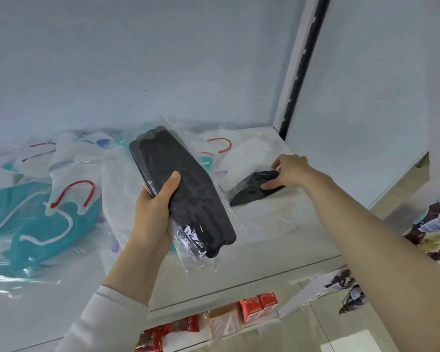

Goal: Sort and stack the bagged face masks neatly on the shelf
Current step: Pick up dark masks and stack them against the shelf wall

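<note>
My left hand (154,207) grips a clear bag of black masks (188,189), held tilted above the white shelf (239,280). My right hand (287,171) reaches to the back right of the shelf and pinches a second bag of black masks (254,189) lying there on white bagged masks (241,158). A loose heap of bagged masks covers the left of the shelf: teal ones (36,224) and white ones with red ear loops (71,191). More white bags with red loops (219,144) lie at the back behind the held bag.
The shelf's back wall (137,72) is close behind the heap, and a slotted upright post (300,67) bounds the shelf at the right. Below the front edge a lower shelf holds red cartons (258,304) and snack packs (183,329). Tiled floor shows at the right.
</note>
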`<act>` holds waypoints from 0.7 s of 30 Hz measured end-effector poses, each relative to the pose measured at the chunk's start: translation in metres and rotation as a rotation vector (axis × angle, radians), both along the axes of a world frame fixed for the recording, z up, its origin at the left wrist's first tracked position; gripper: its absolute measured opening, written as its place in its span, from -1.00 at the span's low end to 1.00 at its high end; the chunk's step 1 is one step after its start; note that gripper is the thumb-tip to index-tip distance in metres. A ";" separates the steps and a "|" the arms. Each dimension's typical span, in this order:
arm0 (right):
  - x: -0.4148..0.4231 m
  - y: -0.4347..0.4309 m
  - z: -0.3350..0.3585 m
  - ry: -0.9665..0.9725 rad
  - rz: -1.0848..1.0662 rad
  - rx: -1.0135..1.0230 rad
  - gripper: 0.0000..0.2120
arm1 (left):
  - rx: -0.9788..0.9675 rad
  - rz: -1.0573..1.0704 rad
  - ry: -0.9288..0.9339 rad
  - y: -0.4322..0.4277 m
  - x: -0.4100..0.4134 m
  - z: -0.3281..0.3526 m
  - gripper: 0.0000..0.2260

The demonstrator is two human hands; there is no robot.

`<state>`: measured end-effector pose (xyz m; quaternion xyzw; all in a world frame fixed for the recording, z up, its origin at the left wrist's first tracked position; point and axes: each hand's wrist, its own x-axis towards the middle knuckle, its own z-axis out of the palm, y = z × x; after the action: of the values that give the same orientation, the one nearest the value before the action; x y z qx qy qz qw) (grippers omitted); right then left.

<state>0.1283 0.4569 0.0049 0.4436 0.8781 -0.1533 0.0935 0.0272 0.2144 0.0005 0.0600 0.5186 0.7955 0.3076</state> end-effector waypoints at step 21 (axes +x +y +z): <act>0.026 -0.022 0.032 0.434 -0.225 -0.308 -0.43 | -0.070 -0.048 -0.026 0.000 -0.004 -0.024 -0.65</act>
<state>0.1544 0.4354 0.0371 0.4754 0.7893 -0.3856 -0.0480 0.0227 0.2140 -0.0234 0.0511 0.5405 0.7699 0.3353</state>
